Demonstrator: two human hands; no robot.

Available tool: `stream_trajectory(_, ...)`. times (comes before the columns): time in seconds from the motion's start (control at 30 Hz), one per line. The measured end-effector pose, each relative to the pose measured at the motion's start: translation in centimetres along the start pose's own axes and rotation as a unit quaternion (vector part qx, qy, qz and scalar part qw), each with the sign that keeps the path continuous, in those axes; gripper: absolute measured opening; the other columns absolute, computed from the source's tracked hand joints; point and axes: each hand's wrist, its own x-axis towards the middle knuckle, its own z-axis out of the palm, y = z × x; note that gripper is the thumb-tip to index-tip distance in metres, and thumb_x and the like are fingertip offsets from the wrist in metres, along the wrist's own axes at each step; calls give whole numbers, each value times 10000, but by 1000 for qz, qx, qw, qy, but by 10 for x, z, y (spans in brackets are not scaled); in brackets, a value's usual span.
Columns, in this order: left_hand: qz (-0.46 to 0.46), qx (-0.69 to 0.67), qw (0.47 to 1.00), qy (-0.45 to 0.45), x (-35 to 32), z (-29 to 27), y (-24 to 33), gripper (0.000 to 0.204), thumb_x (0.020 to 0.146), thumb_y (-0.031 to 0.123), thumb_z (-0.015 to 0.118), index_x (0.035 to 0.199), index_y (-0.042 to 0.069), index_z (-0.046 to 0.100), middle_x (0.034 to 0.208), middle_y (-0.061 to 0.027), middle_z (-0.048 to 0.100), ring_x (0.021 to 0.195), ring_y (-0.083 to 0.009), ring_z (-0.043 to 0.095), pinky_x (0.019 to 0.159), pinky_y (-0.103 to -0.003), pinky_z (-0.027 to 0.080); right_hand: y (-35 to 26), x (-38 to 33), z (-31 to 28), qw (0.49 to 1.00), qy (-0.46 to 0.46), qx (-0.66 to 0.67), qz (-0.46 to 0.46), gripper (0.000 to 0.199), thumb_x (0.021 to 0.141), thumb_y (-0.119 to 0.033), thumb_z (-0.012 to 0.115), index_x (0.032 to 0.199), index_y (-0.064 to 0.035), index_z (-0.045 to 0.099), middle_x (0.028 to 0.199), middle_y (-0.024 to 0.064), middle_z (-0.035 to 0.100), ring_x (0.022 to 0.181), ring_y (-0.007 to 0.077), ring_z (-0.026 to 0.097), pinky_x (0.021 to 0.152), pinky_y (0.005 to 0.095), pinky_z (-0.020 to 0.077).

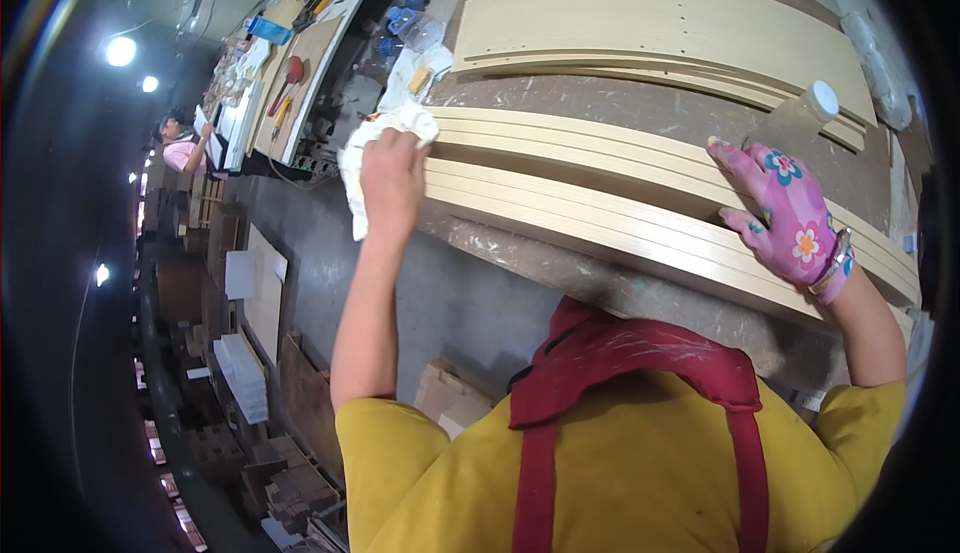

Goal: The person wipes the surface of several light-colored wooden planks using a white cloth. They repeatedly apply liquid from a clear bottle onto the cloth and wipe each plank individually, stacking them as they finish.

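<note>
Nearest the wearer, a front bundle of cream boards [580,219] lay on the worktable [620,95], a rear bundle [590,150] just behind it. At their left ends, the bare left hand [392,181] gripped a white cloth [352,165]; toward their right ends, the right hand [785,208], in a pink floral glove [800,228], spread wide across both. Beyond were a translucent jar [793,123] and flat cream panels [650,18].

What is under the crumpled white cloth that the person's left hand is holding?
Long, narrow, pale wooden boards run rightward from under the crumpled white cloth, held by the bare left hand. Their covered left ends cannot be seen.
</note>
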Motion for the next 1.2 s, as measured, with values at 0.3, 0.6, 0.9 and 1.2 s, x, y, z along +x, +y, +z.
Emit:
stream_trajectory(0.3, -58, -124, 989, -49, 13, -35, 7, 129, 857, 142, 685, 892, 22, 651, 877, -139, 613, 866, -327, 598, 775, -414, 485, -3, -1, -6, 1000, -23, -10, 16, 641, 826, -249, 685, 1415, -122, 465, 1107, 176, 607, 1023, 361, 585, 885, 447, 459)
stream_trajectory(0.6, 69, -146, 987, -29, -1, -10, 25, 163, 784, 125, 751, 895, 31, 678, 870, -118, 631, 842, -313, 605, 742, -403, 484, 3, -1, 1, 1000, -3, -15, -12, 637, 839, -278, 674, 1419, -125, 458, 1042, 155, 598, 950, 331, 585, 834, 437, 462)
stream_trajectory(0.9, -47, 22, 997, -64, 11, -20, -82, 162, 862, 132, 674, 922, -13, 634, 887, -190, 613, 842, -403, 590, 727, -449, 465, 4, -7, 3, 1000, -22, -6, -8, 620, 864, -277, 647, 1425, -96, 456, 1048, 158, 586, 961, 337, 581, 840, 440, 458)
stream_trajectory(1.2, 180, -111, 977, -30, 2, -14, 111, 159, 740, 41, 733, 868, 27, 640, 861, -136, 608, 828, -343, 597, 723, -434, 494, 3, -8, 1, 1000, -16, -21, -6, 581, 878, -281, 649, 1400, -100, 468, 1054, 175, 606, 942, 330, 606, 802, 436, 479)
